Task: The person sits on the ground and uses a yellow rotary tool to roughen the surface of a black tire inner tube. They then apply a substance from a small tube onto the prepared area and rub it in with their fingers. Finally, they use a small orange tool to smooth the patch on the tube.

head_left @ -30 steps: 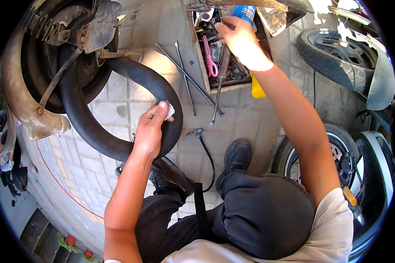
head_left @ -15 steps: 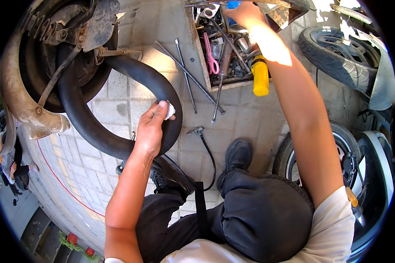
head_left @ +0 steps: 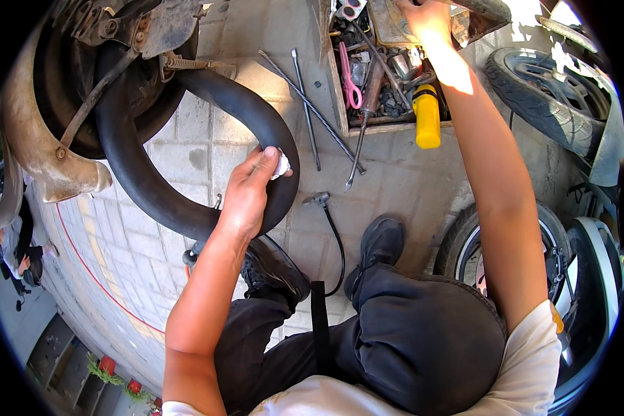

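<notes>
A black inner tube (head_left: pixel 142 184) loops out from the motorcycle wheel at the upper left. My left hand (head_left: pixel 251 182) grips its near right side, thumb on top. A small crumpled white or silvery piece (head_left: pixel 281 165) is pinched under that thumb, against the tube. My right hand (head_left: pixel 426 19) reaches over the wooden toolbox (head_left: pixel 395 127) at the top, above a flat tan metal piece (head_left: pixel 390 24). Its fingertips meet the picture's upper edge, so whether they hold anything is hidden. Pink-handled scissors (head_left: pixel 350 80) and a yellow bottle (head_left: pixel 427 118) are in the box.
Long metal rods (head_left: pixel 312 111) lie on the paving beside the box. A black air hose (head_left: pixel 340 243) with a metal chuck (head_left: pixel 317 199) curves near my shoes. Loose wheels, one with a tyre (head_left: pixel 551 97), stand at the right. A red line (head_left: pixel 104 288) crosses the left paving.
My right hand has moved right across the toolbox, away from a blue item that is now out of view. My left hand keeps its hold; the whole view has shifted slightly.
</notes>
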`<state>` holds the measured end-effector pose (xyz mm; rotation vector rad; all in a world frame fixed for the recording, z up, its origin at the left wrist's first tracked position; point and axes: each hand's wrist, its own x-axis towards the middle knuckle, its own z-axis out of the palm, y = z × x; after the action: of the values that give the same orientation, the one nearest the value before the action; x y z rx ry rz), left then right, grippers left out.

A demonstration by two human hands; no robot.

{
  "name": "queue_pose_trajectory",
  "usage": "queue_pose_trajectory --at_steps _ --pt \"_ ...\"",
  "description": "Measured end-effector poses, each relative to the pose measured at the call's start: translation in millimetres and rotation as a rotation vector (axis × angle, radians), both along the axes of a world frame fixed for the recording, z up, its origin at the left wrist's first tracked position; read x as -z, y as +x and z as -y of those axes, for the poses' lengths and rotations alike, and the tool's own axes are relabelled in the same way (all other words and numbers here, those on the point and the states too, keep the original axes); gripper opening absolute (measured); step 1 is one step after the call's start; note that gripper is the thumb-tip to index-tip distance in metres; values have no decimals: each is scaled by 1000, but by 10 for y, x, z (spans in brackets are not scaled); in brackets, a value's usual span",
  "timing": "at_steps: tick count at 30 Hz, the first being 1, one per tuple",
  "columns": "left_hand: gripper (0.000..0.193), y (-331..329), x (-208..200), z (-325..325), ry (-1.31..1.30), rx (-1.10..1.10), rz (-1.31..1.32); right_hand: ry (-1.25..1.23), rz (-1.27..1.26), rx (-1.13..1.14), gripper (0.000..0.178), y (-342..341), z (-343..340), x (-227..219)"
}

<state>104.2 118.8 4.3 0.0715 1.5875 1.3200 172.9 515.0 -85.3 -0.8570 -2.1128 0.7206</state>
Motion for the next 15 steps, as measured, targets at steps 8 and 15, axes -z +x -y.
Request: queue_pose_trajectory --at_steps 8,15 --pt "36 57 -29 -137 4 -11 34 -16 175 71 23 -68 -255 100" --pt "40 32 62 -35 -35 -66 66 -375 121 -838 29 420 2375 -753"
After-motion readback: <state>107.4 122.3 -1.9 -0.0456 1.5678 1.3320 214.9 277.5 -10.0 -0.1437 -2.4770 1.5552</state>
